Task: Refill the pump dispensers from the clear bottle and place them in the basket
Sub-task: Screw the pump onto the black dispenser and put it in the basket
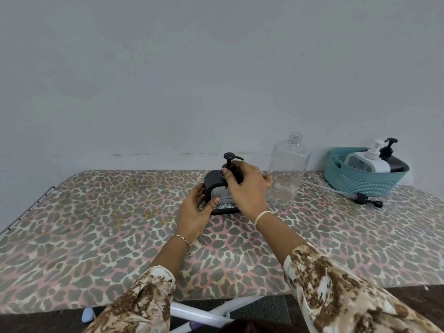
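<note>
A white dispenser and a black dispenser sit in the basket. Your left hand grips the third dispenser mid-worktop, and your right hand curls round its pump collar. The clear bottle just beside looks empty. Basketing remains.

- A single view, worn on the person's head, faces forward and somewhat down across the bench toward a plain wall.
- It is wide-angle: the bench's far edge bows, and the wall fills the upper half.
- It is close, at arm's length: the left hand and right hand sit near centre.
</note>
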The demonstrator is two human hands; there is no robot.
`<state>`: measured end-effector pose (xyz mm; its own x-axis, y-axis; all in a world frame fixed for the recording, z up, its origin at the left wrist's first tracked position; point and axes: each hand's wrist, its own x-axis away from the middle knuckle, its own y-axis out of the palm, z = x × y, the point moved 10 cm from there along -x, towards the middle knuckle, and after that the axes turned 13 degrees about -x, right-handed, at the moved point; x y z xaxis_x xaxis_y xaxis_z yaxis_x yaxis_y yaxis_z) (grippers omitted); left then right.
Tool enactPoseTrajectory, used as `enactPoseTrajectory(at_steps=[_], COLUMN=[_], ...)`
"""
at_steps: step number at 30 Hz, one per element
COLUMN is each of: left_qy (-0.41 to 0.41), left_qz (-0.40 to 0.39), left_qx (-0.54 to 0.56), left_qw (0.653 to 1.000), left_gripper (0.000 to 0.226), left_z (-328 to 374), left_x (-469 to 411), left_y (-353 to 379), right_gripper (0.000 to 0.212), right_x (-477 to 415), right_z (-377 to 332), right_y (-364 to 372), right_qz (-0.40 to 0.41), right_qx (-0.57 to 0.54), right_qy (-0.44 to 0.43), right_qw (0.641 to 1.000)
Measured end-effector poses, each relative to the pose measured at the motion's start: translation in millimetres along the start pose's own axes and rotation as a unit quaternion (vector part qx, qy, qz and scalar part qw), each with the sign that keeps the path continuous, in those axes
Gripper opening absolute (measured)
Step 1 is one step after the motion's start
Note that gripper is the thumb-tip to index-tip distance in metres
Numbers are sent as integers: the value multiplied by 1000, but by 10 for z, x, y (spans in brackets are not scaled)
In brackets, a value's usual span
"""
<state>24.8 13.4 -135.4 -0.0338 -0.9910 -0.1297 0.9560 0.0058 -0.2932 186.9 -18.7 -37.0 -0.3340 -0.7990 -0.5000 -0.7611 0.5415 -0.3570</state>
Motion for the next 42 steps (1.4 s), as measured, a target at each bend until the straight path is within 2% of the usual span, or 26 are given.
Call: enactPoseTrajectory(at_steps=[4,9,14,18,22,25,28,34,38,42], left_qy=[8,8,10,7,8,11,11,17,18,13], left_qz=[-3,-1,1,2,-2,-2,6,7,9,12], left_qx=[-12,-17,-17,-20,-19,-19,-16,-20,-23,-22], left_qw=[1000,1000,1000,1000,1000,1000,1000,1000,1000,1000], left_gripper=[65,66,65,66,67,66,64,61,62,63], left_z=[3,3,0,-13,-35,-14,-1,12,-2,-12], left_x=[-4,-7,-17,-21,-32,-22,-14,-10,-13,-16], left_y=[2,-3,-6,-2,-1,-2,-9,-5,-8,-12], right_gripper=[38,39,28,31,32,33,32,30,30,32], right_x=[-44,74,30,-21,38,79,47,-4,-15,-29], right_z=[-21,2,-12,35,18,-16,-35,35,35,57], right_y=[-71,183,-47,-6,75,17,-44,-73,-71,2], right_qz=[25,-46,31,17,-15,5,39,47,47,1], right_qx=[32,-48,-10,-29,-61,-37,0,3,4,-21], right_qy=[23,-7,14,46,4,-21,8,83,88,76], right_qw=[999,998,999,998,998,999,999,995,995,997])
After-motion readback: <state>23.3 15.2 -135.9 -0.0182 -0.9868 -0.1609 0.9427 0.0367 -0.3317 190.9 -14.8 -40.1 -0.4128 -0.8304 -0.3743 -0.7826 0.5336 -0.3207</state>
